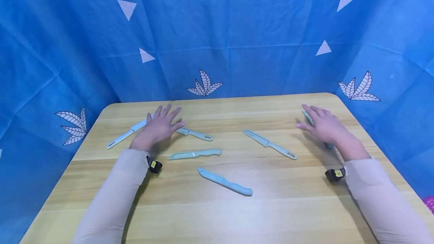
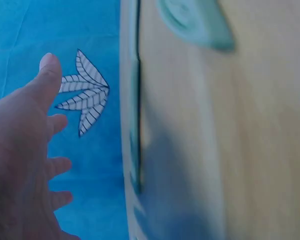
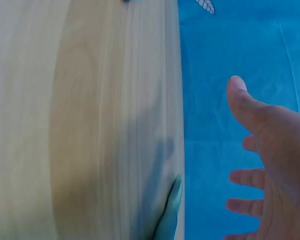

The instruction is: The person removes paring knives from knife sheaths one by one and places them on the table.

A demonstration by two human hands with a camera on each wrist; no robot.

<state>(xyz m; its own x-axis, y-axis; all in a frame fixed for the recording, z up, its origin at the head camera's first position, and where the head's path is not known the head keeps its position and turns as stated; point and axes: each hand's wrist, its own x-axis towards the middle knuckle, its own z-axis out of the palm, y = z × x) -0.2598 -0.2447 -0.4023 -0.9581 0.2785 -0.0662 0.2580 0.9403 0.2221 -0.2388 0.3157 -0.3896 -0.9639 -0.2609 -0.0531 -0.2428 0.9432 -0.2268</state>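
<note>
My left hand (image 1: 156, 128) hovers over the left side of the table with fingers spread, holding nothing. Beneath and beside it lie a pale blue knife (image 1: 121, 139) slanting to the left and a green-blue knife (image 1: 200, 135), each partly hidden by the hand. In the left wrist view the fingers (image 2: 60, 165) stand apart from the tabletop. My right hand (image 1: 326, 128) is held above another green knife (image 1: 330, 146), mostly covering it. That knife's tip end (image 3: 174, 197) shows low in the right wrist view, apart from the straight fingers (image 3: 247, 206).
Between the hands lie more knives: a green one (image 1: 194, 154), a blue one (image 1: 225, 182) nearer the front, and one with a slotted blade (image 1: 270, 144) right of centre. The wooden table (image 1: 288, 206) ends at a blue patterned curtain (image 1: 257, 70) behind and at the sides.
</note>
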